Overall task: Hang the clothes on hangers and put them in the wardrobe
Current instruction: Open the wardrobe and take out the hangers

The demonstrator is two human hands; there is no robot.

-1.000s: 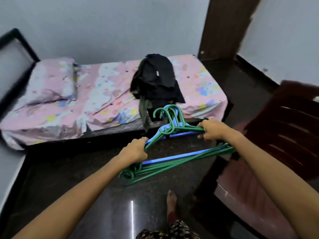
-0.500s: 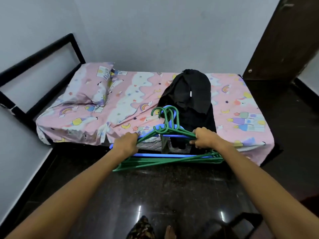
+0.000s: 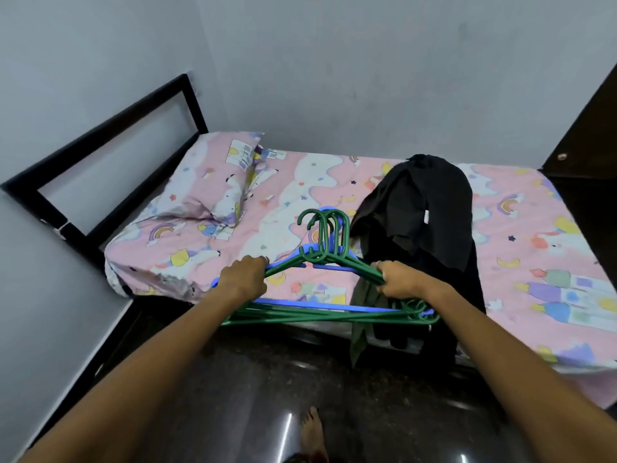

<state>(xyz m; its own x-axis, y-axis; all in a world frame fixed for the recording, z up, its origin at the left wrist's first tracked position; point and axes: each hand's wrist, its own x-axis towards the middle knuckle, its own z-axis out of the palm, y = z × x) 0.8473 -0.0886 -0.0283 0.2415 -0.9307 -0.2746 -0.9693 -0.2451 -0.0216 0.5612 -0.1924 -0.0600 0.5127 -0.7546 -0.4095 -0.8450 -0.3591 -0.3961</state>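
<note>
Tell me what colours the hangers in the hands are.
Mostly green hangers, with at least one blue; the head view shows this.

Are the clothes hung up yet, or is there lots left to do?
Nothing is hung yet. The dark clothes lie in a heap on the bed. In hand: the left hand and right hand both grip a bunch of green and blue hangers over the bed's edge. Left: putting each garment on a hanger and into the wardrobe, which isn't clearly in view.
</note>
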